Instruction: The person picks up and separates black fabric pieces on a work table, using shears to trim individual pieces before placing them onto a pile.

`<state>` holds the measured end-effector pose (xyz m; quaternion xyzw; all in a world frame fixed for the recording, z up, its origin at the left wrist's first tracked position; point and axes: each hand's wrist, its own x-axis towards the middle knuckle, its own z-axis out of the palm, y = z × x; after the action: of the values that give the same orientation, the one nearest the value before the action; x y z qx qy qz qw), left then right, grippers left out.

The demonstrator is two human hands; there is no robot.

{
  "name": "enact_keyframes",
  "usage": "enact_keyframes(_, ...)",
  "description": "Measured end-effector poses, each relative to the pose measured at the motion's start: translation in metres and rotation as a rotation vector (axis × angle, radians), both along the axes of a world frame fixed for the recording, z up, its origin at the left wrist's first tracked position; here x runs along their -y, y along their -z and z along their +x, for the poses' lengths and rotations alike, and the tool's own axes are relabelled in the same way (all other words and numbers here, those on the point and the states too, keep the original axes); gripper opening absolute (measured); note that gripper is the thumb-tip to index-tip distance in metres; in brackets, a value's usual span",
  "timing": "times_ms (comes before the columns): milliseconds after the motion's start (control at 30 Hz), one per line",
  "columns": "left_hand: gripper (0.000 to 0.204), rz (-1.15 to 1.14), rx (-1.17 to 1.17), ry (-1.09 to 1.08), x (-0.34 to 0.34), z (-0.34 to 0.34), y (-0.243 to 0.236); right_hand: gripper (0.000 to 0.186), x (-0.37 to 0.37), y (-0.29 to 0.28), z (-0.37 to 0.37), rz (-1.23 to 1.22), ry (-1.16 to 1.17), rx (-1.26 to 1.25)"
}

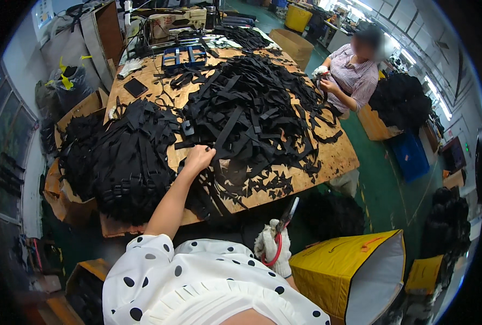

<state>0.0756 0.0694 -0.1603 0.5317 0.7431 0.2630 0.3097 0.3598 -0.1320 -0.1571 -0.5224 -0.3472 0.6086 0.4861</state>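
Left hand [198, 158] at frame centre pinches limp, light black straps [241, 116]; gloved right hand [273, 246] grips red-handled scissors [281, 230] below.

My one view sits on the wearer's head, looking steeply down and forward over the wooden table [335, 157]; it's close above the polka-dot blouse [197, 281]; the fisheye bends edges and darkens the corners

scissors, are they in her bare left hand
No, the red-handled scissors are in the gloved right hand; the bare left hand reaches into the black straps.
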Motion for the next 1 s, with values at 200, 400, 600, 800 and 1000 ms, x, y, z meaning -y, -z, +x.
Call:
enact_keyframes(200, 0.036, 0.188, -0.053, 0.17, 0.061, -0.009, -0.028, 0.038, 0.006, 0.024, 0.005, 0.065, -0.045, 0.166)
enact_keyframes(400, 0.035, 0.229, 0.298, 0.078, 0.106, -0.007, -0.05, 0.036, 0.015, -0.002, -0.004, -0.014, -0.002, 0.02)
enact_keyframes(600, 0.029, 0.213, 0.926, 0.321, 0.111, -0.02, -0.066, 0.024, 0.007, 0.012, -0.007, 0.04, 0.014, 0.05)
enact_keyframes(800, 0.028, 0.431, 1.162, 0.455, 0.115, -0.01, -0.092, 0.035, -0.005, 0.011, -0.003, 0.066, -0.051, 0.083)
enact_keyframes(1000, 0.014, 0.55, 0.403, 0.352, 0.104, 0.014, -0.094, 0.034, -0.015, -0.002, -0.014, 0.147, -0.104, 0.163)
